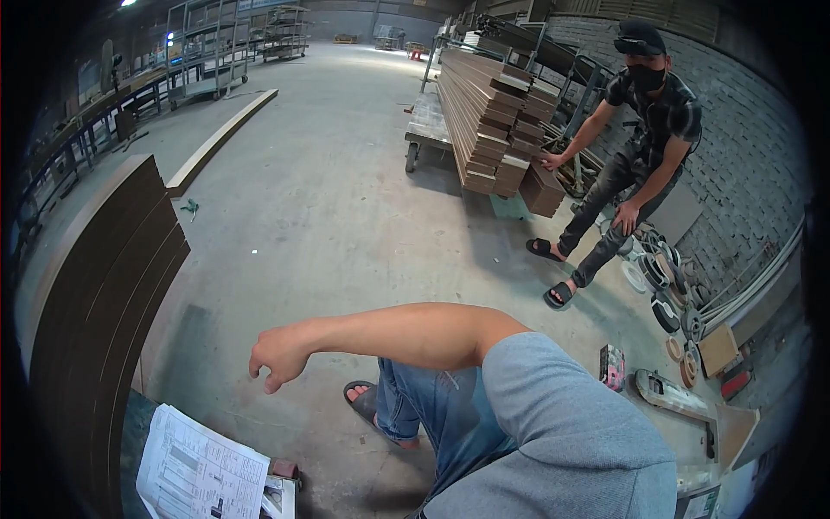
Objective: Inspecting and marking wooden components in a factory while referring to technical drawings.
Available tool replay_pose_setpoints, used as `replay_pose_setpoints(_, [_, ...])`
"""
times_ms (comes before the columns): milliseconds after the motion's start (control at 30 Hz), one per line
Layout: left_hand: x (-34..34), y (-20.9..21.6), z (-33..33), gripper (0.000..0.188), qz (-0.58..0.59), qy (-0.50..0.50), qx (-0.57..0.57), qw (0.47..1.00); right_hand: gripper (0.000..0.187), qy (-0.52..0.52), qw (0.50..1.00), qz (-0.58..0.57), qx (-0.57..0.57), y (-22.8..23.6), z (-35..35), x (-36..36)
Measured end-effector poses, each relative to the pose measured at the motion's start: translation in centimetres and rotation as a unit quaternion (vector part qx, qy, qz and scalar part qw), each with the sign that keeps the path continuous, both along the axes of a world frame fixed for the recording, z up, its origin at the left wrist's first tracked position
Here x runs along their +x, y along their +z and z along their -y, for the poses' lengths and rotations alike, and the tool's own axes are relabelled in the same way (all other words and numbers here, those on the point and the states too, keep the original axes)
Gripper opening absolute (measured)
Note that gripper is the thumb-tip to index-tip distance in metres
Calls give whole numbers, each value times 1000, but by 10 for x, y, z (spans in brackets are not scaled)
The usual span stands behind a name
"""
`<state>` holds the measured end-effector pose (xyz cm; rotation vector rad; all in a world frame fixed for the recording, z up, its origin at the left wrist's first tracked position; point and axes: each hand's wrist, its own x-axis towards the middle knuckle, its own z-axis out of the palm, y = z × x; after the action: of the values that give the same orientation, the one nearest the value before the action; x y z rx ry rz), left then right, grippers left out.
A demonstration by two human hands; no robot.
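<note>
My right arm, in a grey short sleeve, reaches across to the left. At its end my right hand (pixel 283 356) hangs over the concrete floor with the fingers loosely bent. Thumb and forefinger are apart, and no object shows in them; the far fingers are hidden. Nearest to it are printed drawing sheets (pixel 203 467) at the lower left and a stack of dark brown boards (pixel 108 320) on the left. My left hand is out of view.
At the right a masked co-worker (pixel 644 121) leans with one hand on brown planks (pixel 488 121) piled on a cart (pixel 430 121). Tape rolls (pixel 666 311) and a pink-black box (pixel 612 368) lie along the wall. A long plank (pixel 225 138) rests at the far left, before metal racks (pixel 207 52).
</note>
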<state>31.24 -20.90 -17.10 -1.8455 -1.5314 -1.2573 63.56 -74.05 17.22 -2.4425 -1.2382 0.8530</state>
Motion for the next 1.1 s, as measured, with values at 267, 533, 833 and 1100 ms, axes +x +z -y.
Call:
replay_pose_setpoints(267, [2, 15, 16, 24, 38, -45, -91, 994, 52, -1, 1000, 2, -4, -1, 3, 1])
replay_pose_setpoints(533, [14, 37, 37, 29, 40, -50, -195, 979, 53, 14, 999, 32, 15, 3, 4, -4])
replay_pose_setpoints(833, [8, 40, 38, 32, 39, -84, -195, 977, 52, 4, 1000, 27, 4, 3, 6, -3])
replay_pose_setpoints(1100, [6, 43, 37, 32, 42, -62, -177, 981, 53, 1, 1000, 15, -1, 6, 4, -4])
